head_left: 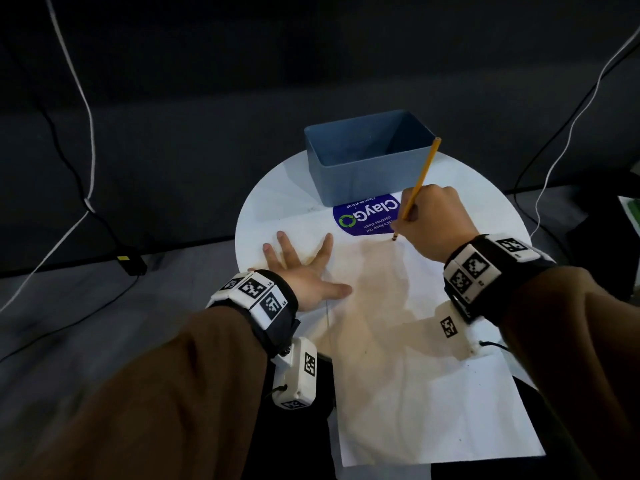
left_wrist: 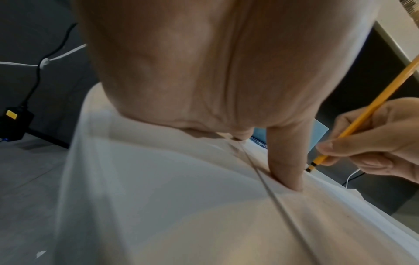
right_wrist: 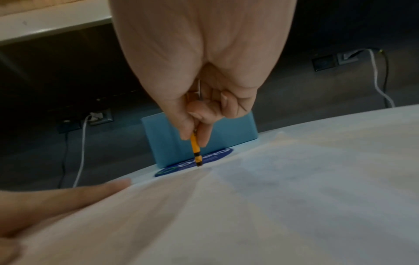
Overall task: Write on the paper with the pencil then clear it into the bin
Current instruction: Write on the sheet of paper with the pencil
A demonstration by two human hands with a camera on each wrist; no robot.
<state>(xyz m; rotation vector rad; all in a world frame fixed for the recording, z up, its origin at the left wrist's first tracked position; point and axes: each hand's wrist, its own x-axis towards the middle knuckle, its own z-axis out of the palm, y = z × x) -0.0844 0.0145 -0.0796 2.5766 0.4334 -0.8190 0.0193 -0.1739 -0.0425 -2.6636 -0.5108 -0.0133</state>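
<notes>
A white sheet of paper (head_left: 415, 375) lies on the round white table (head_left: 273, 202) and overhangs its near edge. My left hand (head_left: 304, 268) lies flat with spread fingers, pressing the paper's left edge; its thumb (left_wrist: 288, 161) presses on the sheet. My right hand (head_left: 433, 223) grips a yellow pencil (head_left: 417, 188), whose tip touches the paper's far edge. The pencil (right_wrist: 195, 148) also shows between the fingers in the right wrist view, and again in the left wrist view, as the pencil (left_wrist: 362, 120). An empty blue bin (head_left: 367, 157) stands just behind the paper.
A round blue sticker (head_left: 367, 216) lies on the table between bin and paper. White and black cables (head_left: 86, 133) hang at the left and right over the dark floor. A black power adapter (head_left: 131, 265) sits on the floor at the left.
</notes>
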